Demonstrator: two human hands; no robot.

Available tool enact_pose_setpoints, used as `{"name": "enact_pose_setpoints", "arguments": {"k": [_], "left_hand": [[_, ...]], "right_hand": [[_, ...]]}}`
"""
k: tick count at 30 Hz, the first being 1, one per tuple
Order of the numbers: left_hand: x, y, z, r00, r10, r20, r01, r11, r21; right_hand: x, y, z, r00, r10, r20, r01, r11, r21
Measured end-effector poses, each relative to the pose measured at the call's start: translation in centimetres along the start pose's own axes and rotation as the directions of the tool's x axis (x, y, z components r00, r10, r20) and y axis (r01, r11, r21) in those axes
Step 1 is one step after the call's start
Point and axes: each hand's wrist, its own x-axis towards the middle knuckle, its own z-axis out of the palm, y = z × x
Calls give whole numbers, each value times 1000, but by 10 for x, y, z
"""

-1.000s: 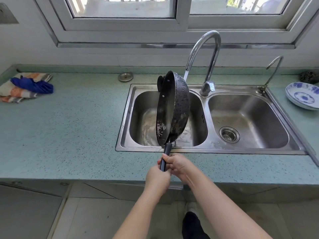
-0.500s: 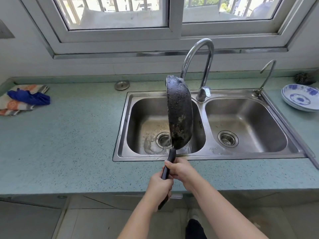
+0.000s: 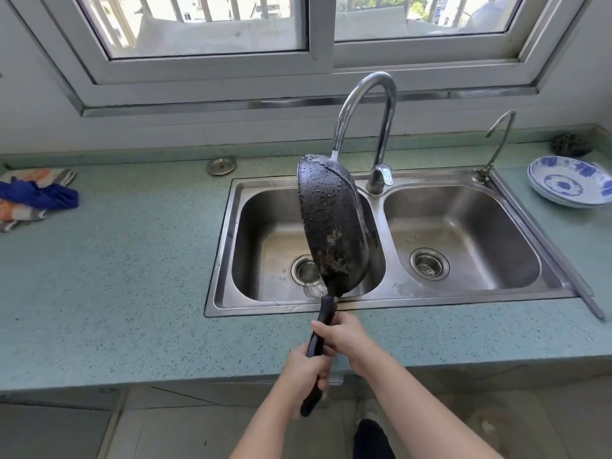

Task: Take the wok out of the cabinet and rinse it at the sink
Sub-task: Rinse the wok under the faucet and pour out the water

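Observation:
A black wok (image 3: 332,226) stands on edge over the left basin of the steel double sink (image 3: 390,301), its wet, spotted underside turned toward me. Its top rim is just under the spout of the tall curved faucet (image 3: 371,104), where a thin stream of water meets it. Both hands grip the wok's long black handle (image 3: 319,339) above the counter's front edge. My right hand (image 3: 344,334) holds it higher up, nearer the pan. My left hand (image 3: 304,371) holds it lower, and the handle's end sticks out below that fist.
A green speckled counter (image 3: 132,266) surrounds the sink. Blue and striped cloths (image 3: 33,197) lie at far left, a metal drain plug (image 3: 221,165) behind the sink. Blue-and-white bowls (image 3: 569,185) sit at right beside a small second tap (image 3: 496,140). A window runs above.
The wok has rotated on its handle from showing its inside edge-on to showing its wet underside. My view has tilted upward, so the hands sit lower in the frame.

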Motion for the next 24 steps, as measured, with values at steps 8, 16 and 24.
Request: {"name": "enact_pose_setpoints", "arguments": {"k": [8, 16, 24], "left_hand": [[5, -7, -7, 998, -9, 56, 14, 995, -102], [6, -9, -14, 996, -44, 73, 57, 981, -186], [3, -8, -12, 996, -40, 79, 54, 979, -196]], "right_hand": [[9, 4, 8, 998, 11, -65, -19, 990, -136], [9, 1, 13, 998, -28, -47, 15, 969, -246], [11, 6, 11, 997, -44, -59, 27, 966, -258]]}}
